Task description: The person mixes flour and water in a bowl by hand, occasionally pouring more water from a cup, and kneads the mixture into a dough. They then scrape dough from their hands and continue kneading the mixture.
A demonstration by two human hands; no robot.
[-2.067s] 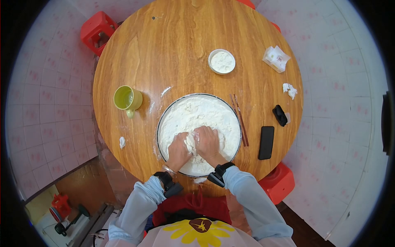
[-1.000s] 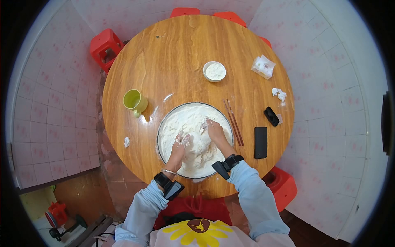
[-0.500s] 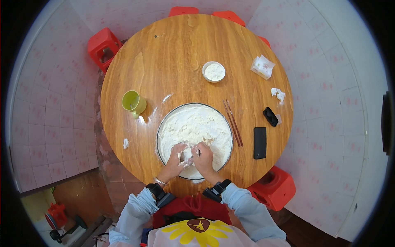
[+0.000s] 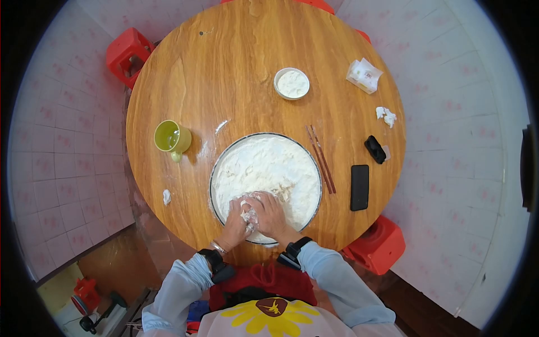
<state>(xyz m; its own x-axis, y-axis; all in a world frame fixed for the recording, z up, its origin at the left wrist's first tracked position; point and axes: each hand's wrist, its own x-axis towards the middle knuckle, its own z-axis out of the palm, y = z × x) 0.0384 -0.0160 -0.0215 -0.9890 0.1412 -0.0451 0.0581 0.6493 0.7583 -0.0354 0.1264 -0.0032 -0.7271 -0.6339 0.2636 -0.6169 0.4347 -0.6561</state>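
Observation:
A wide round pan (image 4: pixel 320 194) with a dark rim sits at the table's near edge, filled with white flour (image 4: pixel 261 160). Both of my hands are in its near part, pressed together and coated with flour. My left hand (image 4: pixel 236 222) curls around a pale, floury clump of dough (image 4: pixel 251 218). From the other side, my right hand (image 4: pixel 268 215) closes over the same clump, its fingers reaching across to the left hand. Most of the clump is hidden between the palms. Rougher, crumbly flour lies just right of the right hand's fingers.
On the round wooden table (image 4: pixel 236 62) stand a green mug (image 4: pixel 173 137) and a white bowl of flour (image 4: pixel 292 83). Chopsticks (image 4: pixel 321 160), a black phone (image 4: pixel 360 187), a black case (image 4: pixel 374 149), crumpled tissue (image 4: pixel 386 116) and a tissue pack (image 4: pixel 364 75) lie rightward. Red stools (image 4: pixel 377 246) surround it.
My hands have come closer together, the right fingers now folded over the clump toward the left hand. The whole view has shifted slightly, with the table appearing larger.

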